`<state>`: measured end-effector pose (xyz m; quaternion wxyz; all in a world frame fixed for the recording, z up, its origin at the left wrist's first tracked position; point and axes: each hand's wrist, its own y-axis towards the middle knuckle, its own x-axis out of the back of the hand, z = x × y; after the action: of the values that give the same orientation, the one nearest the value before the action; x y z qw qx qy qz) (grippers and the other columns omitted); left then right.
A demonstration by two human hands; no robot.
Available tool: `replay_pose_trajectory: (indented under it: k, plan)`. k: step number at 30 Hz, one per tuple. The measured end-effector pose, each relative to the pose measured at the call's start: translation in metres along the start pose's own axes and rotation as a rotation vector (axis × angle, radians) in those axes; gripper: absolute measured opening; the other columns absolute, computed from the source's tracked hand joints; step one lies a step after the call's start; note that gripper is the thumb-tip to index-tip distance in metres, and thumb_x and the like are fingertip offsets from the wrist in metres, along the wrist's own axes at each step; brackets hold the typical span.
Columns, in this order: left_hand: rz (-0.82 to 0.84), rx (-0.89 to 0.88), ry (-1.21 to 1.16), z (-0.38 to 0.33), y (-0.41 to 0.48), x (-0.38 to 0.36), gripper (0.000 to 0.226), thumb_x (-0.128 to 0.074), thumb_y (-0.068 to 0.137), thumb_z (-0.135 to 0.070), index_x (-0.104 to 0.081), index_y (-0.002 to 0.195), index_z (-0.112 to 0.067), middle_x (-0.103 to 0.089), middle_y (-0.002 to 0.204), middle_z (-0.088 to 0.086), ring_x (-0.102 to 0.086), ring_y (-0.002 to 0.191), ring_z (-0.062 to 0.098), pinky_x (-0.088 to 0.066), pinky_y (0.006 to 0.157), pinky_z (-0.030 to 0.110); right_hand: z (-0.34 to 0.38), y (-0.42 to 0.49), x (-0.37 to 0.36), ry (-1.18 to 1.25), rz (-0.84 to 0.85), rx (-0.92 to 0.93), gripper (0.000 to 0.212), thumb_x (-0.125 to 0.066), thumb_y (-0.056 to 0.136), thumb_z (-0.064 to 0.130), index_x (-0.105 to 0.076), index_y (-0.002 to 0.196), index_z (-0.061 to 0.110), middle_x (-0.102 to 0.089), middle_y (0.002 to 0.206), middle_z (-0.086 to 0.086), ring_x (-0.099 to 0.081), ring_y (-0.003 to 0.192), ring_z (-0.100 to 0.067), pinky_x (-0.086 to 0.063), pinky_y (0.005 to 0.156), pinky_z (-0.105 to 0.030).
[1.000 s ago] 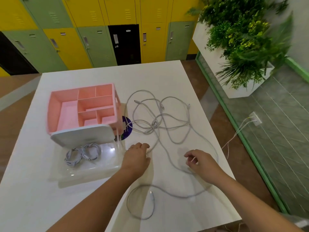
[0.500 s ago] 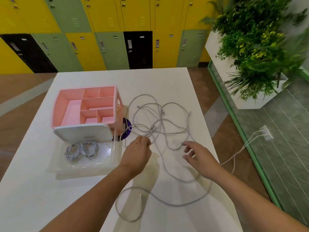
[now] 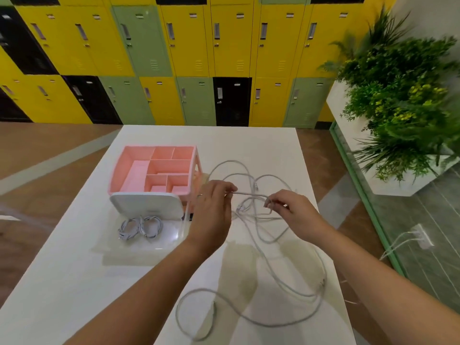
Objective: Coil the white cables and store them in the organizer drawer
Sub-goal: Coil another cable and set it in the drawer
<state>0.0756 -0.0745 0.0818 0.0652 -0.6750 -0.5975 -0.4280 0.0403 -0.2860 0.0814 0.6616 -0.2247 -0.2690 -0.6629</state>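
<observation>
- Left hand (image 3: 214,207) and right hand (image 3: 290,207) each pinch a white cable (image 3: 249,193) stretched between them above the bench (image 3: 74,282).
- Two coiled cables (image 3: 140,226) lie in the open clear drawer (image 3: 174,239) of the pink organizer (image 3: 119,168).

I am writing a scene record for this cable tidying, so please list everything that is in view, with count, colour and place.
table: one, white, centre.
organizer: one, pink with a white front, left part of the table.
drawer: one, clear, pulled out of the organizer toward the camera.
coiled cables: two, white, side by side in the drawer.
loose cables: count unclear, white, tangled on the table right of the organizer.
lockers: many, yellow, green and black, far wall.
planter: one, white, green plants, right.
outlet: one, white, low right.
left hand: pinches a loose cable strand.
right hand: pinches a strand beside it.
</observation>
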Motion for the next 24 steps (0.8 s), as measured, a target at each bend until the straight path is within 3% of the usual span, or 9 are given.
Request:
replay_pose_trajectory:
  k: [2,4,7,9,11,16,18,20,24]
  plan:
    - [-0.095,0.06,-0.015,-0.002,-0.001,0.001,0.035,-0.042,0.095,-0.035,-0.051,0.126,-0.02,-0.043,0.128,-0.004,-0.031,0.121,-0.001,-0.02,0.1,0.015,0.013,-0.003,0.005,0.224,-0.002,-0.06,0.017,-0.056,0.095,0.007,-0.067,0.089,0.019,-0.066,0.085,0.0,-0.059,0.074,-0.006,-0.047,0.071,-0.016]
    - [-0.105,0.08,-0.074,-0.009,-0.008,0.002,0.05,-0.045,0.092,-0.05,-0.044,0.133,-0.021,-0.037,0.132,-0.006,-0.025,0.123,-0.005,-0.019,0.106,0.016,0.026,-0.003,0.009,0.426,-0.047,-0.089,0.02,-0.055,0.094,0.004,-0.066,0.088,0.02,-0.065,0.074,0.004,-0.058,0.066,-0.01,-0.05,0.066,-0.019]
    - [0.199,0.116,-0.143,-0.02,-0.023,-0.003,0.066,-0.053,0.082,-0.065,-0.043,0.135,-0.027,-0.048,0.125,-0.015,-0.039,0.118,-0.001,-0.027,0.105,0.018,0.046,0.001,0.014,0.585,-0.1,-0.065,0.021,-0.056,0.093,0.002,-0.062,0.101,0.02,-0.062,0.067,0.005,-0.057,0.061,-0.014,-0.053,0.064,-0.027]
    - [0.379,0.074,-0.047,-0.02,-0.028,-0.01,0.041,-0.056,0.089,-0.054,-0.058,0.12,-0.028,-0.062,0.116,-0.015,-0.051,0.11,0.002,-0.036,0.101,0.027,0.057,0.003,0.016,0.625,-0.133,-0.04,0.032,-0.058,0.092,0.002,-0.053,0.116,0.024,-0.064,0.072,0.0,-0.06,0.064,-0.015,-0.054,0.064,-0.028]
    - [0.441,0.14,-0.113,-0.021,-0.028,-0.01,0.014,-0.05,0.098,-0.033,-0.062,0.096,-0.027,-0.07,0.096,-0.011,-0.06,0.094,0.002,-0.045,0.09,0.032,0.064,0.004,0.018,0.631,-0.177,-0.016,0.045,-0.057,0.092,0.0,-0.045,0.125,0.029,-0.063,0.079,-0.01,-0.062,0.067,-0.016,-0.055,0.064,-0.026]
    - [0.477,0.303,-0.197,-0.014,-0.028,0.006,0.029,-0.035,0.103,-0.038,-0.054,0.085,-0.027,-0.061,0.076,-0.007,-0.058,0.076,0.011,-0.049,0.077,0.036,0.058,0.008,0.024,0.652,-0.342,-0.029,0.022,-0.049,0.097,0.001,-0.063,0.107,0.014,-0.067,0.085,-0.001,-0.066,0.075,-0.012,-0.054,0.067,-0.024]
    - [0.431,0.343,-0.24,-0.009,-0.028,0.014,0.032,-0.034,0.103,-0.04,-0.054,0.082,-0.025,-0.058,0.075,-0.005,-0.054,0.073,0.009,-0.048,0.075,0.034,0.054,0.01,0.023,0.592,-0.33,-0.016,0.029,-0.048,0.097,-0.001,-0.063,0.109,0.02,-0.068,0.095,0.002,-0.068,0.086,-0.013,-0.056,0.073,-0.023]
    - [0.372,0.372,-0.306,-0.008,-0.026,0.02,0.033,-0.036,0.104,-0.037,-0.055,0.08,-0.023,-0.057,0.072,-0.01,-0.049,0.067,-0.001,-0.042,0.071,0.023,0.049,0.013,0.02,0.45,-0.338,-0.006,0.03,-0.056,0.093,0.001,-0.063,0.109,0.025,-0.069,0.097,0.003,-0.068,0.088,-0.012,-0.055,0.076,-0.024]
    - [0.269,0.4,-0.518,-0.019,-0.017,0.032,0.035,-0.036,0.104,-0.029,-0.056,0.078,-0.02,-0.051,0.055,-0.022,-0.046,0.056,-0.005,-0.033,0.056,0.015,0.039,0.018,0.014,0.02,-0.459,-0.005,0.012,-0.065,0.089,0.013,-0.071,0.09,0.023,-0.061,0.086,0.004,-0.058,0.083,-0.015,-0.042,0.071,-0.011]
